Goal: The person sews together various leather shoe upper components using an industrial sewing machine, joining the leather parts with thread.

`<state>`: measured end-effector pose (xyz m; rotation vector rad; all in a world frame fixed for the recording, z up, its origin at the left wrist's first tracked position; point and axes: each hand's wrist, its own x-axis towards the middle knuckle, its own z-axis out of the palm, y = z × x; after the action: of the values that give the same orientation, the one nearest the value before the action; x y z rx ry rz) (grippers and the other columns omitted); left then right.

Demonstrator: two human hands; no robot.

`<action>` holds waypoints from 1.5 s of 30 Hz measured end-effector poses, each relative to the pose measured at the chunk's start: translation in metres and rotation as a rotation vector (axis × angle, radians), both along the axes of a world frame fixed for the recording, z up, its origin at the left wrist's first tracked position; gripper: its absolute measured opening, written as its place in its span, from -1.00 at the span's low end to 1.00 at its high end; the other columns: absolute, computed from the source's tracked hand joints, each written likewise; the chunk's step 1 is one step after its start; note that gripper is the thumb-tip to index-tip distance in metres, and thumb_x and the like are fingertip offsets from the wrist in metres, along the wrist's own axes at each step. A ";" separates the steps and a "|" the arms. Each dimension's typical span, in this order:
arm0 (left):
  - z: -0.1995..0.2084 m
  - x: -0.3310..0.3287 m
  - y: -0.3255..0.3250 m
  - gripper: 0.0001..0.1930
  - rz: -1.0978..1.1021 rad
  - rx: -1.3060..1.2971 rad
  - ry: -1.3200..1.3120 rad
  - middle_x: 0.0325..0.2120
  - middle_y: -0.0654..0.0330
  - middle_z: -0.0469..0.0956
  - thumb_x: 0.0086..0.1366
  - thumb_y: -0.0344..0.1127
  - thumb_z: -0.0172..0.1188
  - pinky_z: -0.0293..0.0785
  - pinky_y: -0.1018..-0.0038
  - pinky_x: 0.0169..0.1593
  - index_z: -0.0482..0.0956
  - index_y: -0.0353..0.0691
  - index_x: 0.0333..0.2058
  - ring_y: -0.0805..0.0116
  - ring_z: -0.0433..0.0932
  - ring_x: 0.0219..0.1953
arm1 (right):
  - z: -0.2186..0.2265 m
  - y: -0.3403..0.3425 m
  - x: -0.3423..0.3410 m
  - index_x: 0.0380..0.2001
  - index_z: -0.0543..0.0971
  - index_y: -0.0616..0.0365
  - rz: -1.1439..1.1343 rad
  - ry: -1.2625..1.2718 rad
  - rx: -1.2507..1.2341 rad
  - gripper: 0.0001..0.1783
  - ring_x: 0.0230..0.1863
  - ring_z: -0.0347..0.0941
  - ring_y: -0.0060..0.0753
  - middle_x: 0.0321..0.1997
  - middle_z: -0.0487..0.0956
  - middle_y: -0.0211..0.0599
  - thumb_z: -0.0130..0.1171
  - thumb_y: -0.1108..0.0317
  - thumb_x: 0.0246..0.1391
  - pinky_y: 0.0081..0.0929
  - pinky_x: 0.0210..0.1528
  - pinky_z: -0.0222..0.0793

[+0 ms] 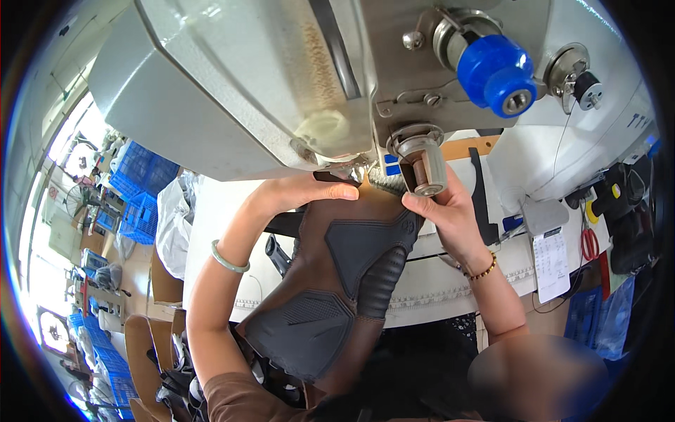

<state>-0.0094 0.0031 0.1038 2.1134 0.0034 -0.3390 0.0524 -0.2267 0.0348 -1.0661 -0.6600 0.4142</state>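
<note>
A brown boot upper (318, 243) with black moulded panels hangs from under the head of a sewing machine (232, 77) toward my lap. My left hand (302, 195) pinches its far edge at the left, the thumb lying on the brown material and the other fingers mostly hidden behind the upper and the machine. At the far right corner my right hand (453, 218) grips the upper, thumb on top, close beside the machine's metal thread part (424, 169). The needle area between my hands is lit, and the machine covers most of it.
A white table (450, 281) with a printed ruler strip runs beneath. To the right lie red-handled scissors (589, 244), a paper slip (550, 264) and dark pieces (629, 211). Blue crates (144, 172) and a clear plastic bag (174, 225) stand left. Brown cardboard (144, 352) is at lower left.
</note>
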 end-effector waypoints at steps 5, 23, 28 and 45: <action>-0.001 -0.008 -0.001 -0.53 0.056 0.126 -0.258 -0.23 0.19 0.53 0.10 -0.13 0.27 0.35 0.51 -0.08 0.47 -0.36 -0.11 0.43 0.43 -0.17 | -0.001 0.001 0.007 -0.48 0.24 0.00 -0.017 0.005 -0.019 -0.66 -0.42 0.16 -0.83 -0.47 0.22 -0.65 0.27 0.43 -0.03 -0.79 -0.41 0.08; -0.010 -0.042 0.076 -0.69 0.248 0.747 -0.840 -0.25 0.10 0.54 0.13 -0.27 0.21 0.40 0.37 -0.09 0.51 -0.31 -0.17 0.23 0.50 -0.22 | -0.002 0.017 -0.014 -0.51 0.20 0.00 -0.035 0.012 0.087 -0.66 -0.46 0.17 -0.86 -0.50 0.27 -0.66 0.22 0.45 0.02 -0.83 -0.46 0.08; 0.046 -0.140 -0.023 -0.70 0.609 0.505 -0.563 -0.20 0.05 0.50 0.27 -0.27 -0.02 0.29 0.40 0.05 0.46 -0.38 -0.13 0.25 0.46 -0.07 | -0.016 0.013 -0.008 -0.53 0.19 0.01 -0.161 0.048 0.142 -0.66 -0.48 0.14 -0.85 -0.52 0.28 -0.64 0.19 0.43 0.06 -0.84 -0.47 0.07; -0.062 -0.128 -0.031 -0.59 0.855 0.274 -1.320 -0.23 -0.18 0.46 0.09 -0.18 -0.26 0.01 -0.03 0.19 0.43 -0.45 -0.39 -0.23 0.21 0.13 | -0.027 0.045 -0.055 -0.54 0.17 -0.01 -0.393 0.048 0.237 -0.65 -0.49 -0.02 -0.81 -0.48 0.18 -0.64 0.13 0.54 0.07 -0.81 -0.44 -0.03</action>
<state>-0.1378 -0.0284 0.0414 1.9957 0.1770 1.6075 -0.0021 -0.1820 0.0077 -0.9284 -0.4301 0.0191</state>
